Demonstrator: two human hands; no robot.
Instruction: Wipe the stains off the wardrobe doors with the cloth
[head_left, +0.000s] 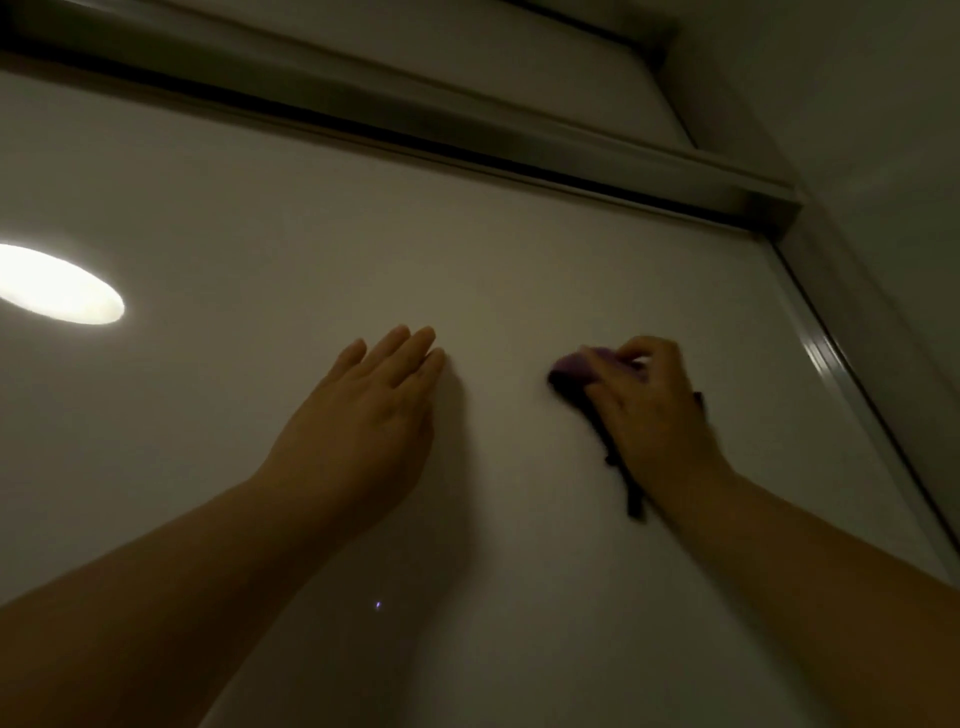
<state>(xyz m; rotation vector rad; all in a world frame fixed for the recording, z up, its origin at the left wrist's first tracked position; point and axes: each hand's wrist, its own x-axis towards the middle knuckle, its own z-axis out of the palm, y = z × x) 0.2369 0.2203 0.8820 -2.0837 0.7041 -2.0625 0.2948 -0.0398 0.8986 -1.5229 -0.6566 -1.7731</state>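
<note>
A glossy white wardrobe door (260, 197) fills the head view, seen from below in dim light. My right hand (654, 410) presses a purple cloth (574, 370) against the door on its right side, and a dark strip of the cloth hangs down past my wrist. Most of the cloth is hidden under my fingers. My left hand (363, 415) lies flat on the door to the left of the cloth, fingers straight and close together, holding nothing. No stain shows clearly in this light.
A metal top rail (467, 130) runs across above the door. A metal side frame (841, 364) edges the door on the right, with a wall beyond. A bright oval light reflection (52, 286) sits on the door at far left.
</note>
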